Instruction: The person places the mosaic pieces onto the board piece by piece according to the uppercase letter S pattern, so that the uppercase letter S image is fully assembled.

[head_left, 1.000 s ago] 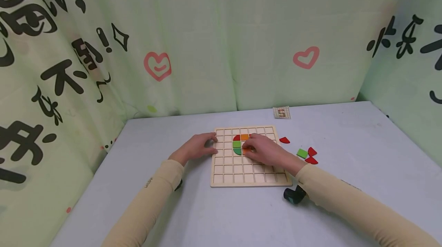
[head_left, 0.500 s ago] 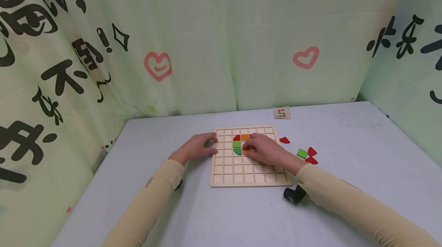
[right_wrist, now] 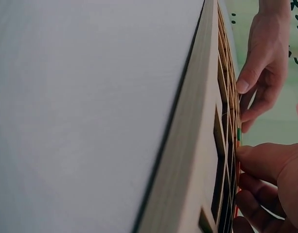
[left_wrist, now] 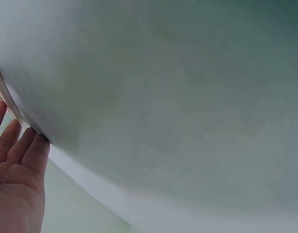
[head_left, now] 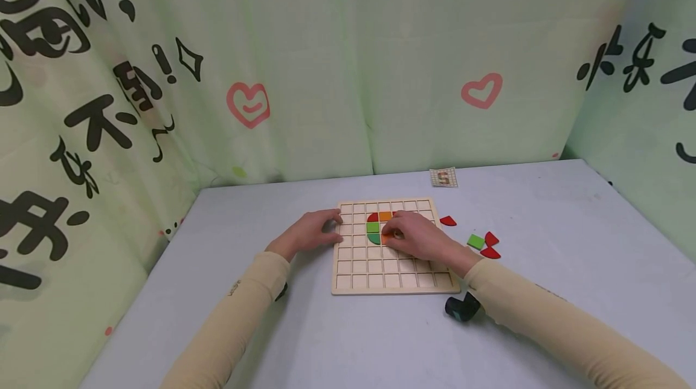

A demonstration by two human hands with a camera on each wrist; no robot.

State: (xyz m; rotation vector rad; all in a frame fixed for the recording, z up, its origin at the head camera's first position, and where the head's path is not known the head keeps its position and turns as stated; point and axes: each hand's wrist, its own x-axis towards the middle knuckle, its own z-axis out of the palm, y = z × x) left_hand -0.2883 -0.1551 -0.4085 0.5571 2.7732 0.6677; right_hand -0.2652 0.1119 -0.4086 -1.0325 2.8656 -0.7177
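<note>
A wooden grid board (head_left: 359,268) lies on the table, with colored pieces set in its upper middle. They include a red rounded piece (head_left: 373,217), an orange square (head_left: 385,215), a light green square (head_left: 372,227) and a dark green rounded piece (head_left: 374,238). My left hand (head_left: 309,233) touches the board's left edge, thumb and fingers spread apart. Over the board, my right hand (head_left: 418,237) has its thumb and fingers curled at another orange piece (head_left: 386,240), apparently pinching it. That hand hides part of the pieces and cells beneath.
Right of the board lie a green square (head_left: 475,241) and several red pieces (head_left: 448,220). A small patterned card (head_left: 443,177) is near the table's back edge. Printed curtains (head_left: 304,75) surround the white table (head_left: 337,340).
</note>
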